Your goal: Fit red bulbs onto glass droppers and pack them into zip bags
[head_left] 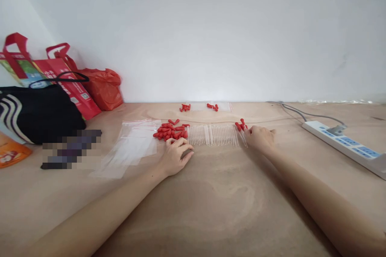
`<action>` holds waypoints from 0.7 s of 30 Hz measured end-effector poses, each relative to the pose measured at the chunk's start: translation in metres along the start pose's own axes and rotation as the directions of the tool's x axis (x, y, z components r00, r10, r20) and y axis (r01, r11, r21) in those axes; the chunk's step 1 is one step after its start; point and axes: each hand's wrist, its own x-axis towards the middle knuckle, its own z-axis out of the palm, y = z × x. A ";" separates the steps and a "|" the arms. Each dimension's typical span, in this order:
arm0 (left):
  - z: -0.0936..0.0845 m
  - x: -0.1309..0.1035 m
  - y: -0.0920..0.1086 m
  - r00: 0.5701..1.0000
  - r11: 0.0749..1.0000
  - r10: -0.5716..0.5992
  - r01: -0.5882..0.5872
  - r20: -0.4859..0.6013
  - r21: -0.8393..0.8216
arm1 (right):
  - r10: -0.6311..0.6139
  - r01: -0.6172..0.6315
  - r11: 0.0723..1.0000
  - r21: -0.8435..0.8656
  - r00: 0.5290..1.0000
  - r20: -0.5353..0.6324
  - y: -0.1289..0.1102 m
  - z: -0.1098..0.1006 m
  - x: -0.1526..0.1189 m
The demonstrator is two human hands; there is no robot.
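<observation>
My left hand rests on the wood at the near edge of a pile of red rubber bulbs. Its fingers are loosely bent, thumb apart from the index finger, with nothing visible between them. Right of the pile, thin clear dropper tubes lie side by side in a row. At the row's right end my right hand has its fingers closed at a few droppers with red bulbs, seemingly gripping one; its fingertips are partly hidden.
Clear zip bags lie left of the pile. By the wall, another bag lies beside more red-bulbed droppers. A white power strip with a grey cable is at right. A black bag and red bags stand at left.
</observation>
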 end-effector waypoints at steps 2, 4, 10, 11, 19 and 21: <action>0.000 0.000 0.000 1.000 1.000 0.004 -0.004 0.001 -0.005 | 0.014 -0.014 1.000 -0.020 1.000 0.017 0.007 -0.001 0.002; -0.001 0.000 0.000 1.000 1.000 0.004 -0.004 0.001 -0.009 | 0.014 -0.013 0.999 -0.041 0.999 0.034 0.011 0.000 0.003; -0.002 0.000 0.001 1.000 1.000 0.002 -0.002 0.006 -0.018 | 0.012 -0.012 1.000 -0.018 1.000 0.002 0.011 0.005 0.003; -0.002 0.000 0.001 1.000 1.000 0.003 -0.003 0.008 -0.019 | 0.013 -0.013 1.000 -0.004 1.000 -0.018 0.012 0.006 0.003; -0.001 0.000 0.001 1.000 1.000 -0.005 0.005 0.012 -0.015 | -0.119 0.130 0.989 0.068 0.982 -0.144 0.005 0.006 0.000; -0.001 0.000 0.001 1.000 1.000 -0.003 0.003 0.008 -0.011 | -0.133 0.140 0.989 0.051 0.984 -0.120 0.001 0.008 -0.001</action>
